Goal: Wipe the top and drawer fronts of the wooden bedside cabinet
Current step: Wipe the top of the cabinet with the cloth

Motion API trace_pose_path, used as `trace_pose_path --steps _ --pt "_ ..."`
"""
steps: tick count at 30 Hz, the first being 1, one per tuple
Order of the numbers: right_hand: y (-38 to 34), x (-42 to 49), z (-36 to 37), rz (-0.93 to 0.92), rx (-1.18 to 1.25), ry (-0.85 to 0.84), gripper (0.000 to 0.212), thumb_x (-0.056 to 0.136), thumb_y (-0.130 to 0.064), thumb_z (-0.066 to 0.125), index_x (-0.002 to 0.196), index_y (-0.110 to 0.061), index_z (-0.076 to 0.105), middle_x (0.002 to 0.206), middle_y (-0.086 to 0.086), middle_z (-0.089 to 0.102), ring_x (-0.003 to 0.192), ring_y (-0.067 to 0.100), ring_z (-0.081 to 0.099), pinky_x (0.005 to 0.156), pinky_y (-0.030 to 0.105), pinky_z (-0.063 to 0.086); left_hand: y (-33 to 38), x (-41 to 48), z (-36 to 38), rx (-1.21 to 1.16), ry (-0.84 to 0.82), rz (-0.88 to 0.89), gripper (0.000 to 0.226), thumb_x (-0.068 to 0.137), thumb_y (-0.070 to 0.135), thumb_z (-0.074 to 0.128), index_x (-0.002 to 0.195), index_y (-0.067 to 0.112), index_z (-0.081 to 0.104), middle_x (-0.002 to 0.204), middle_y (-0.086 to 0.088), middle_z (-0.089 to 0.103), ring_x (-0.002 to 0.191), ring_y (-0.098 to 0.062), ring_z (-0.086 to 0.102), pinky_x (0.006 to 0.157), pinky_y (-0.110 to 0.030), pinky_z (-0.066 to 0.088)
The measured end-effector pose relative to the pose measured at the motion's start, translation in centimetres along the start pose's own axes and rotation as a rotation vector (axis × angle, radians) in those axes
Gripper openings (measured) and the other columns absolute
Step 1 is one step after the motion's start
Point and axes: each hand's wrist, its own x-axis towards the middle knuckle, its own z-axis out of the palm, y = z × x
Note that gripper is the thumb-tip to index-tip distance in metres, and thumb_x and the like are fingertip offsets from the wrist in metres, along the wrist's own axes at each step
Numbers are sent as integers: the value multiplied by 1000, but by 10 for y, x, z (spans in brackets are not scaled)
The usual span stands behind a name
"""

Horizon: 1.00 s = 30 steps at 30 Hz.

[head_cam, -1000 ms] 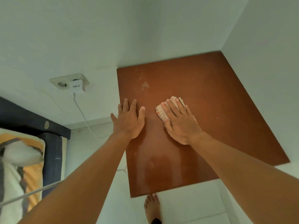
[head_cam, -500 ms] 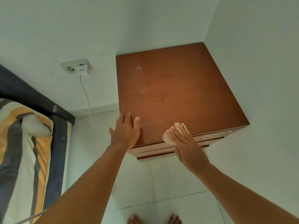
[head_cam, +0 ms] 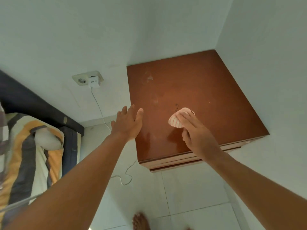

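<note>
The wooden bedside cabinet stands in the room's corner, seen from above, its reddish-brown top dusty with pale smudges and a few dark specks. Thin edges of its drawer fronts show below the near edge. My right hand presses a crumpled white cloth with red checks onto the middle of the top. My left hand hovers flat with fingers apart over the cabinet's left edge, holding nothing.
White walls close in behind and to the right of the cabinet. A wall socket with a white charger sits left of it, its cable trailing over the tiled floor. A bed with a striped pillow is at left. My bare foot shows below.
My right hand has carried the cloth from the top's near edge back toward the middle. My left hand has lifted off the near left corner and shifted along the left edge.
</note>
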Motion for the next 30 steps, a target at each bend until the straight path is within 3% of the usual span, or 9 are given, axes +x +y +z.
trace_pose_path --steps 2,7,12,14,20,24,30 --pt "-4 57 0 86 34 -1 54 98 0 53 151 -11 48 156 4 48 140 27 50 111 42 49 1 25 -16 -1 11 29 70 102 65 14 161 28 21 170 -4 13 157 -28 9 122 -63 14" --pt "-7 190 26 139 71 19 56 98 -2 47 153 -15 44 157 1 43 132 28 53 109 42 48 -1 110 -46 22 14 127 68 103 63 16 161 28 22 170 -3 14 157 -26 10 122 -60 17" --pt "1 302 60 189 77 -35 59 100 -3 43 157 -16 38 164 6 35 150 25 35 122 36 29 -13 201 -58 13 -59 232 65 105 57 20 161 25 23 170 -3 16 157 -23 11 123 -56 18" --pt "9 332 74 198 82 -47 59 100 -4 42 158 -18 37 165 5 33 151 25 33 123 39 29 -17 231 -59 39 -80 264 63 105 54 21 161 24 23 170 -3 16 157 -23 13 123 -55 19" --pt "25 367 110 149 38 -243 55 104 -39 26 149 -19 50 151 2 53 141 21 45 118 44 33 -28 292 -54 97 -85 352 59 102 46 23 159 28 27 168 1 22 151 -30 23 117 -59 30" --pt "43 370 132 122 -141 -309 51 106 -31 37 155 -19 40 160 6 39 152 25 28 122 53 23 -35 298 -39 196 -115 318 58 107 41 22 162 25 14 171 1 7 157 -31 6 121 -60 21" --pt "43 364 151 169 -234 -388 61 107 -45 21 164 -26 10 172 2 5 159 24 -3 127 52 0 -38 295 -29 166 -129 275 59 107 43 15 163 29 2 171 6 -5 157 -30 -3 122 -63 12"
